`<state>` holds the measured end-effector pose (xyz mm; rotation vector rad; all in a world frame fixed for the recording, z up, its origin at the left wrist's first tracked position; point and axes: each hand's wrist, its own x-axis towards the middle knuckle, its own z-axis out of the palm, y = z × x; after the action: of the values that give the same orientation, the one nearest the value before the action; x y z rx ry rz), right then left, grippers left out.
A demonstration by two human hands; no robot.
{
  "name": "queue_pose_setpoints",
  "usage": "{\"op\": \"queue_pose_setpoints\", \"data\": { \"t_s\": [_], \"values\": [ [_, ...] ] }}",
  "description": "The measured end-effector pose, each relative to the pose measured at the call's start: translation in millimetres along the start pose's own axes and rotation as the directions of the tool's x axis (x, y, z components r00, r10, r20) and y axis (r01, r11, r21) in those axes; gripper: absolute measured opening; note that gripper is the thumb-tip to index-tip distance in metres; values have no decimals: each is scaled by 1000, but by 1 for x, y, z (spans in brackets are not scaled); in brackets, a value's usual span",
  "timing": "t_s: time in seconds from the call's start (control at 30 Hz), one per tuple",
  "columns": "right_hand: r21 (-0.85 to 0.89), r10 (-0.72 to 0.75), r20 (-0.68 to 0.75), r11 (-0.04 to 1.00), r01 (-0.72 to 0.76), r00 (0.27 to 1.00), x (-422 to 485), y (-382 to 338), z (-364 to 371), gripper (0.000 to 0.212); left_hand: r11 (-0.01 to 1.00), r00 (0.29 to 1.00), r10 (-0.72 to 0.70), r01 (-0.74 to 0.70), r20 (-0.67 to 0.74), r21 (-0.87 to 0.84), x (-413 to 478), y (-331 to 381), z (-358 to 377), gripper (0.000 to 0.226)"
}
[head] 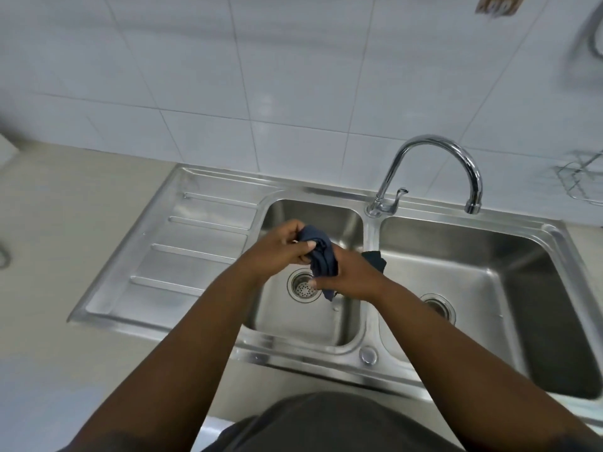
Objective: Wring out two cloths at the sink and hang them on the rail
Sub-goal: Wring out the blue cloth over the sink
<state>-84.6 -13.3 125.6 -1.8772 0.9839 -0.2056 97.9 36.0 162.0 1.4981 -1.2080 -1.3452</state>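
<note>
A dark blue cloth [321, 256] is twisted into a tight roll above the left basin [310, 318] of a steel double sink. My left hand [280, 247] grips its upper end. My right hand [352, 277] grips its lower part, and the cloth's tip hangs below near the drain [301, 287]. A second dark cloth [375, 260] lies draped over the divider between the two basins, partly hidden behind my right hand. A metal rail or hook [587, 34] shows blurred at the top right wall.
The curved chrome tap [434, 171] stands behind the divider, its spout over the right basin [473, 288]. A ridged drainboard [182, 243] lies left of the basins. A wire rack [580, 177] is fixed on the tiled wall at right. Beige counter surrounds the sink.
</note>
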Motion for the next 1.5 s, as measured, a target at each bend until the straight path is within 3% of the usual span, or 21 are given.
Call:
{"op": "queue_pose_setpoints", "data": {
  "t_s": [0.17, 0.3, 0.43, 0.53, 0.63, 0.73, 0.87, 0.93, 1.03, 1.1, 1.2, 1.27, 1.37, 1.43, 1.5],
  "values": [
    [45, 40, -121, 998, -35, 992, 16, -8, 6, 27, 969, 991, -49, 18, -122, -245, -7, -9, -13, 23],
    [355, 175, -152, 928, -112, 973, 24, -17, 3, 21, 926, 972, -175, 108, -158, -361, -9, -22, -25, 47],
    [561, 257, -166, 819, -123, 952, 34, -24, 8, 26, 962, 962, -269, 267, -36, -58, -2, -45, -33, 35],
    [601, 300, -167, 786, -144, 939, 40, -28, 17, 28, 940, 965, -264, 257, 0, 223, 3, -53, -34, 37],
    [640, 322, -166, 754, -147, 932, 44, -30, 25, 28, 953, 961, -266, 250, 81, 170, 12, -55, -33, 51],
    [684, 336, -144, 714, -153, 931, 46, -32, 30, 26, 973, 941, -228, 209, 249, 100, 20, -59, -38, 75],
    [685, 297, -69, 708, -171, 952, 46, -29, 27, 33, 967, 946, -192, 136, 262, 218, 29, -64, -41, 55],
    [719, 269, 47, 660, -219, 962, 45, -24, 22, 41, 893, 971, -144, 45, 190, 448, 35, -66, -41, 42],
    [808, 243, 207, 503, -306, 948, 47, -11, 13, 52, 600, 973, 78, -219, 216, 770, 45, -67, -45, 25],
    [764, 233, 351, 489, -421, 907, 50, -6, 13, 66, 457, 921, 207, -389, 329, 800, 49, -64, -45, 20],
    [527, 247, 584, 610, -592, 773, 56, -9, 25, 60, 281, 802, 323, -589, 503, 758, 56, -61, -40, 12],
    [446, 325, 571, 648, -618, 754, 59, -11, 34, 43, 176, 725, 375, -667, 578, 724, 63, -62, -39, 8],
    [473, 384, 466, 652, -592, 797, 63, -7, 45, 6, 106, 671, 409, -708, 619, 698, 74, -67, -43, 11],
    [470, 401, 417, 673, -571, 815, 63, -2, 47, 22, 95, 667, 396, -714, 632, 694, 79, -74, -44, 14],
    [358, 469, 330, 741, -568, 819, 61, -1, 47, 25, 61, 687, 345, -696, 640, 715, 85, -83, -43, 16]
  ]
}}
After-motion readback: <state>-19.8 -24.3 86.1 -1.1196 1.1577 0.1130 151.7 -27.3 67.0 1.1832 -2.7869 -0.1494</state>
